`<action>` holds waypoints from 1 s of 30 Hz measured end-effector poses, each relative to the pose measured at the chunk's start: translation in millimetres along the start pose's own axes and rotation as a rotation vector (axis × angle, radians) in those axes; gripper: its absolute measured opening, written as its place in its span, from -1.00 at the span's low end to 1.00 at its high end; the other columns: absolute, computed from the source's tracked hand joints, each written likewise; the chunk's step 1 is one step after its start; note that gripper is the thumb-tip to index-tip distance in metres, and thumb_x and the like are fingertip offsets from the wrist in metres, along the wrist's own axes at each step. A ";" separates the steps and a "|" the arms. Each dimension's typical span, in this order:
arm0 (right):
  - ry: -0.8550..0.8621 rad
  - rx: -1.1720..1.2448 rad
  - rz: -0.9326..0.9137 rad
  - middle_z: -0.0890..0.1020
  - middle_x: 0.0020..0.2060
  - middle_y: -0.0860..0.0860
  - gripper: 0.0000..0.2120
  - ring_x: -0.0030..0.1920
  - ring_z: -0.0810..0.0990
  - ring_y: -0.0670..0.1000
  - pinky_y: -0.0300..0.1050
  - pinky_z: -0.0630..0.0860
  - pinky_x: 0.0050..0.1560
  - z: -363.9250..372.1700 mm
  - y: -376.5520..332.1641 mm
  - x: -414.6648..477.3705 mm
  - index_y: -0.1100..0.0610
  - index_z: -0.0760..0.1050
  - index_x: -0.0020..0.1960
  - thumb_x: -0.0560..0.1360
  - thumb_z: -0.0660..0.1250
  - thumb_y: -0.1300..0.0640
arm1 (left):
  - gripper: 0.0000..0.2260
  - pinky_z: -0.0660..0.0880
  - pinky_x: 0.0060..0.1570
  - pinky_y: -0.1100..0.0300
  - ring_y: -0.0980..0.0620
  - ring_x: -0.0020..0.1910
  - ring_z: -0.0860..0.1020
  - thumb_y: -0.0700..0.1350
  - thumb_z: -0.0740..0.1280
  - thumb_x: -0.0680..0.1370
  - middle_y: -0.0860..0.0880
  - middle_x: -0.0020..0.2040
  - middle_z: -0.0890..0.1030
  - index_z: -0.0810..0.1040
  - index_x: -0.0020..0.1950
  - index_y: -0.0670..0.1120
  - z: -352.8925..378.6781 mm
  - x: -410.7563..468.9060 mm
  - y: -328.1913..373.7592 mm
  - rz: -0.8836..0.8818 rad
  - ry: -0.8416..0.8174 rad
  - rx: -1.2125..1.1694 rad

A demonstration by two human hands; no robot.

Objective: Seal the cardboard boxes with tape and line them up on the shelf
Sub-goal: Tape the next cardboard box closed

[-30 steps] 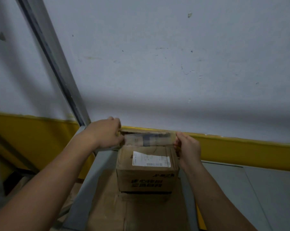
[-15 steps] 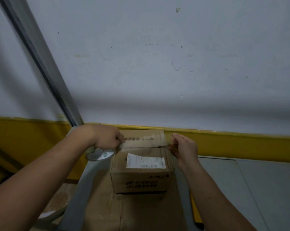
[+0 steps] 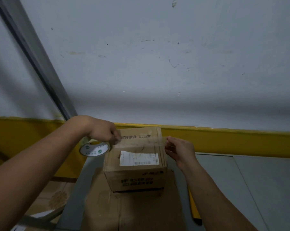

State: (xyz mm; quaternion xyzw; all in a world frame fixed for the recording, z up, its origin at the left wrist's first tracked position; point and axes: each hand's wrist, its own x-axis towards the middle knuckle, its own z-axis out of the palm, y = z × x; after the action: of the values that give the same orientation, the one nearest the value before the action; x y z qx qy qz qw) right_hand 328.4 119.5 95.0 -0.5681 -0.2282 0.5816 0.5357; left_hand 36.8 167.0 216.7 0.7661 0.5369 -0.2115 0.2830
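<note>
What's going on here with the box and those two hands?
A person is taping a cardboard box shut. The left hand holds the roll of tape at the box's left edge, and the right hand pinches the free end of the clear strip past the right edge. The strip is stretched across the box top; whether it is stuck down yet I cannot tell. The box sits on a flat sheet of cardboard.

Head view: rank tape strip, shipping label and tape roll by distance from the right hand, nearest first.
1. tape strip: pinched by the right hand at the right edge of the cardboard box.
2. shipping label: on the box top, left of that hand.
3. tape roll: beyond the box's left edge, held by the left hand.
</note>
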 end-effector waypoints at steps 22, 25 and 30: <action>-0.001 -0.524 -0.264 0.70 -0.07 -0.07 -0.85 -0.04 0.65 -0.04 -0.08 0.59 -0.11 -12.9 14.9 10.1 0.06 0.70 0.04 0.58 0.46 0.00 | -0.87 0.48 0.08 0.13 0.16 0.01 0.58 -0.03 0.39 0.65 0.24 0.00 0.65 0.72 0.12 0.14 7.3 17.4 -3.5 0.055 0.114 -0.030; 0.034 -0.574 -0.317 0.69 -0.05 -0.01 -0.74 0.01 0.64 -0.01 0.00 0.61 0.12 -9.0 20.0 14.3 0.17 0.70 0.12 0.61 0.40 0.00 | -0.82 0.41 0.10 0.15 0.21 0.01 0.55 -0.05 0.38 0.65 0.30 -0.01 0.60 0.72 0.21 0.10 4.9 19.7 0.5 0.048 0.120 -0.024; 0.031 -0.507 -0.192 0.74 -0.02 0.03 -0.71 0.04 0.69 0.08 0.20 0.63 0.17 0.8 31.5 17.9 0.08 0.71 0.05 0.64 0.33 -0.10 | -0.74 0.40 0.21 0.12 0.08 0.17 0.54 -0.01 0.39 0.65 0.21 0.14 0.60 0.67 0.34 0.09 4.7 20.2 0.7 0.020 0.113 -0.024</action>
State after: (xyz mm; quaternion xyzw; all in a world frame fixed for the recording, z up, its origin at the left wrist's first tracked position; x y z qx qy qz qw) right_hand 320.2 125.3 60.2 -0.6685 -0.4112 0.4437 0.4326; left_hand 44.1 178.0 200.7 0.7787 0.5470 -0.1584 0.2635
